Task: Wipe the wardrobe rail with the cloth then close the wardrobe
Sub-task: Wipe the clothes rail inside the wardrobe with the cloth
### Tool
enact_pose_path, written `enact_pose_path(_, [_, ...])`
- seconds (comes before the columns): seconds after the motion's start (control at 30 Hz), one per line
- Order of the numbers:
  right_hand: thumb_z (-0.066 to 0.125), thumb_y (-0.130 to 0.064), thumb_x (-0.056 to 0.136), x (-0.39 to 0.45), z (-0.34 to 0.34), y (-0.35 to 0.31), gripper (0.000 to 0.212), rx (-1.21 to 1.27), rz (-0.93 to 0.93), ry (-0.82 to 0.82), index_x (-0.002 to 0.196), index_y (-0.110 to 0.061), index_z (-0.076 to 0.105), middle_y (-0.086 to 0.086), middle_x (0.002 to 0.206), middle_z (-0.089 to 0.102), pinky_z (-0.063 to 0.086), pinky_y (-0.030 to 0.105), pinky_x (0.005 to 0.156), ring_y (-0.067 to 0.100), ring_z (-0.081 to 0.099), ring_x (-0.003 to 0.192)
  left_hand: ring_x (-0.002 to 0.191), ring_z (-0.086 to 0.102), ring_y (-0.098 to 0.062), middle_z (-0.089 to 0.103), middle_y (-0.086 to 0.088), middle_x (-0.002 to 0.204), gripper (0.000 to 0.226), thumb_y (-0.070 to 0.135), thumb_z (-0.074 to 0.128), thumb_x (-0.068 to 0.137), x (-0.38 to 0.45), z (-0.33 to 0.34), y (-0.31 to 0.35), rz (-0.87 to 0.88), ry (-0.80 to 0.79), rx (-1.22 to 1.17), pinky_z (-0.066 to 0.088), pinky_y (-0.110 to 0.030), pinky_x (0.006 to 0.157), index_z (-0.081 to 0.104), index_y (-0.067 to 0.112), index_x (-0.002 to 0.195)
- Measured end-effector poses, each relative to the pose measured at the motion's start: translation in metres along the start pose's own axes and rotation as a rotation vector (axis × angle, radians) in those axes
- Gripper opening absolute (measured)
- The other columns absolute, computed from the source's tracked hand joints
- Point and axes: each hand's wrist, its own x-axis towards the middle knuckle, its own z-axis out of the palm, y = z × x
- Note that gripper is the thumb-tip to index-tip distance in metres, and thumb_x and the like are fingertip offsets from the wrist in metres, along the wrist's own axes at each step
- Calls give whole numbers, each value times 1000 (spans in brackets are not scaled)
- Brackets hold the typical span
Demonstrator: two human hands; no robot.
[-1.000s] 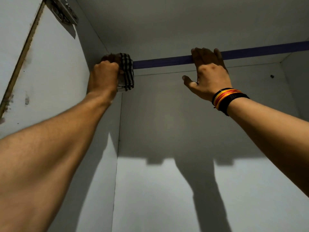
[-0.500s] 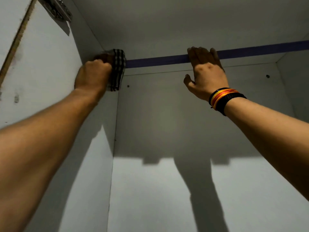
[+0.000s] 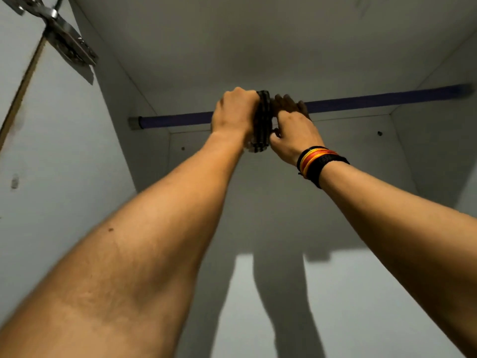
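While the cloth (image 3: 262,122) is gripped around the rail (image 3: 374,100) by the left hand (image 3: 236,112) near 12 o'clock, wiping is judged mid-way. The rail is clasped just beside it by the right hand (image 3: 294,127), fingers curled; the 2 o'clock stretch and closing the wardrobe are left.

Take the rail (image 3: 178,118) as your landmark. Left of your left hand (image 3: 236,111) the rail runs bare to its end socket at the side wall (image 3: 129,140). Your right hand (image 3: 293,130) sits hard against the cloth (image 3: 263,120), blocking travel that way; beyond it the rail lies bare to the far wall. Above the rail the ceiling panel (image 3: 258,42) leaves a gap. Below the rail, open space.
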Motion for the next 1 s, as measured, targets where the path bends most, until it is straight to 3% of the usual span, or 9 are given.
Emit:
enact_pose_path(0.13, [52, -20, 91, -27, -1, -5, 22, 359, 253, 365, 108, -12, 64, 9, 106, 66, 53, 39, 83, 27, 63, 97, 106, 67, -38, 71, -13, 111, 27, 27, 75, 85, 15, -4, -29, -13, -124, -200, 55, -40, 82, 73, 18, 111])
enact_pose_path(0.2, [56, -29, 91, -31, 8, -15, 16, 615, 487, 263, 95, -14, 61, 7, 95, 65, 54, 41, 84, 29, 64, 94, 124, 59, -32, 63, -9, 136, 63, 46, 79, 82, 23, -6, -38, -74, -293, -385, 47, -30, 92, 61, 21, 137])
enact_pose_path(0.27, [62, -35, 92, -27, 16, -21, 25, 1025, 714, 8, 101, -12, 59, 7, 100, 61, 56, 46, 91, 31, 62, 102, 140, 47, -29, 46, -10, 155, 89, 50, 79, 81, 33, -7, -44, -184, -416, -569, 39, -27, 104, 41, 16, 154])
enact_pose_path(0.37, [66, -35, 93, -21, 25, -25, 42, 1414, 771, -220, 122, -4, 62, 8, 118, 67, 60, 48, 86, 23, 63, 110, 137, 50, -30, 49, -14, 152, 88, 48, 79, 82, 42, -3, -48, -341, -407, -797, 42, -35, 113, 40, 11, 151])
enact_pose_path(0.6, [58, -15, 88, -22, 11, -35, 24, 1604, 769, -152, 104, -2, 71, 16, 98, 79, 63, 50, 76, 29, 77, 89, 118, 55, -25, 50, -19, 147, 91, 34, 82, 84, 37, -22, -41, -320, -428, -799, 46, -29, 97, 33, -4, 150])
enact_pose_path(0.7, [51, -14, 85, -22, -13, -43, 27, 1585, 799, -91, 97, -2, 71, 16, 86, 79, 63, 49, 69, 31, 78, 78, 136, 50, -25, 43, -17, 155, 89, 21, 78, 89, 29, -33, -35, -289, -472, -830, 40, -31, 114, 25, 1, 157])
enact_pose_path(0.77, [49, -16, 81, -22, -33, -46, 39, 1532, 814, -46, 109, 1, 70, 20, 96, 78, 62, 55, 75, 37, 76, 89, 137, 51, -23, 46, -14, 153, 85, 15, 75, 91, 21, -37, -33, -274, -467, -922, 41, -28, 113, 24, 2, 158])
enact_pose_path(0.87, [45, -19, 78, -26, -68, -47, 53, 1533, 812, -21, 122, 5, 64, 26, 113, 72, 54, 67, 85, 45, 69, 105, 134, 54, -20, 52, -9, 149, 85, 27, 79, 88, 3, -40, -36, -243, -472, -1093, 42, -30, 114, 33, 3, 155])
enact_pose_path(1.0, [39, -24, 85, -37, -106, -47, 56, 1535, 823, -50, 128, 4, 62, 26, 123, 68, 53, 64, 93, 44, 65, 114, 119, 66, -19, 70, -5, 127, 62, 43, 81, 81, -29, -44, -36, -309, -639, -1357, 46, -33, 104, 61, 11, 130])
